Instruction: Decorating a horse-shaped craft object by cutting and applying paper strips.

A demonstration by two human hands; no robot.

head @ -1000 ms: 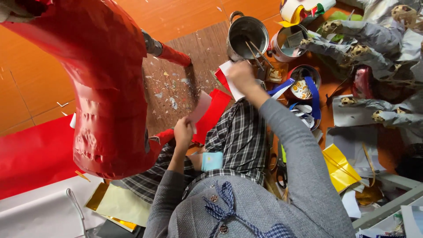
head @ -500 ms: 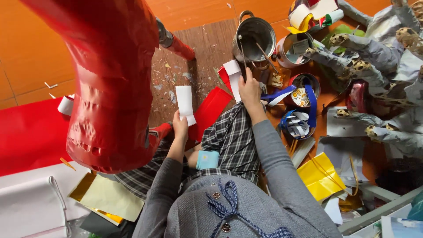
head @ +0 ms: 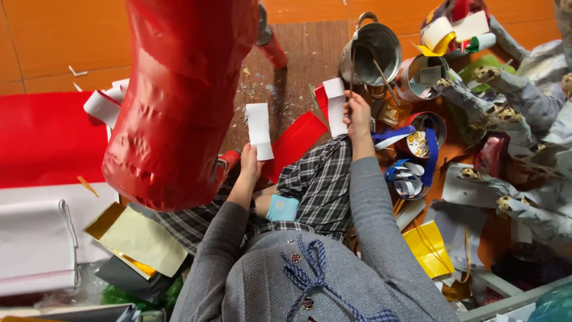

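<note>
Your left hand (head: 249,160) pinches a white paper strip (head: 260,131) upright, just right of the red papered form (head: 179,101), ready to apply | your right hand (head: 356,110) grips a second strip (head: 335,106), farther right beside the metal pot (head: 372,50).

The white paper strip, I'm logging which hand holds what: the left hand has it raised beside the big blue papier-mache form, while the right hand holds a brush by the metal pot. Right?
Not quite: the big papier-mache form is red, not blue, as the head view shows. The left hand does hold the white paper strip raised beside it, and the right hand holds a brush by the metal pot.
</note>
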